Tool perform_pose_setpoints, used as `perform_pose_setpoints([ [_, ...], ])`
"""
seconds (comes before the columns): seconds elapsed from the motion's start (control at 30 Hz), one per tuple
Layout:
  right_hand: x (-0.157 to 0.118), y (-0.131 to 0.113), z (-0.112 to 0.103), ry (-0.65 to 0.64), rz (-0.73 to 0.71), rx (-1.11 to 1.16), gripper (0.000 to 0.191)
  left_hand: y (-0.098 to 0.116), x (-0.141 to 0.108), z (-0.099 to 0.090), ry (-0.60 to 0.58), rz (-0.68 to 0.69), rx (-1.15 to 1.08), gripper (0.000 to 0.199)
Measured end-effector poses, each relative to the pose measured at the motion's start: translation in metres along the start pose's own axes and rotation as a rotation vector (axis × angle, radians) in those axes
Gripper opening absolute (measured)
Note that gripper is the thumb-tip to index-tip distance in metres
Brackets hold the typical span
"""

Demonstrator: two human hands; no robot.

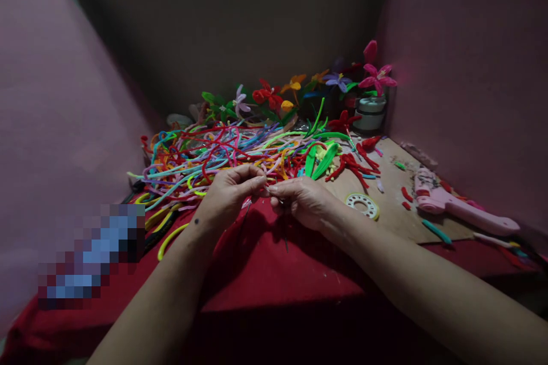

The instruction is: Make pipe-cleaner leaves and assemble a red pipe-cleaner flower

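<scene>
My left hand (233,194) and my right hand (299,199) meet over the red cloth (274,274), fingertips nearly touching. Both are pinched on something too small to make out. Thin dark stems hang below the fingers, one under each hand. Just behind my hands lies a large tangled pile of coloured fuzzy stems (214,151). Green fuzzy leaves (325,161) lie behind my right hand, with red fuzzy pieces (353,165) beside them.
A board (394,177) at right bears a white ring-shaped disc (362,206) and a pink tool (475,211). Fuzzy flowers (268,94) and a white jar (370,114) stand at the back. Yellow-handled tools (160,219) lie left, near a blurred-out patch. Walls rise on both sides.
</scene>
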State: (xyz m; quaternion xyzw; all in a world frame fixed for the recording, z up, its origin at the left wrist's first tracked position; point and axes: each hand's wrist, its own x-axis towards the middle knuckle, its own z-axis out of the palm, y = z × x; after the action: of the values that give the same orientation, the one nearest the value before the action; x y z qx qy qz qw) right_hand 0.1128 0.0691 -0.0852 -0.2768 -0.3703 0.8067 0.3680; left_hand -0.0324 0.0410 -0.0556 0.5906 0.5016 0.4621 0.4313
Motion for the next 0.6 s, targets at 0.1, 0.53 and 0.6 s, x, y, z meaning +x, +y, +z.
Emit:
perform_pose_setpoints([
  [0.1, -0.0016, -0.0028, 0.0004, -0.030, 0.066, -0.018, 0.005, -0.0002, 0.0003, -0.0009, 0.012, 0.031, 0.096, 0.016],
  [0.53, 0.0028, 0.0014, -0.0046, -0.020, 0.153, -0.004, 0.005, 0.0056, -0.0021, 0.0025, 0.025, 0.101, 0.278, 0.011],
  [0.6, 0.0034, 0.0011, -0.0050, -0.007, 0.162, 0.003, 0.004, 0.0064, -0.0027, 0.0030, 0.032, 0.102, 0.267, 0.010],
])
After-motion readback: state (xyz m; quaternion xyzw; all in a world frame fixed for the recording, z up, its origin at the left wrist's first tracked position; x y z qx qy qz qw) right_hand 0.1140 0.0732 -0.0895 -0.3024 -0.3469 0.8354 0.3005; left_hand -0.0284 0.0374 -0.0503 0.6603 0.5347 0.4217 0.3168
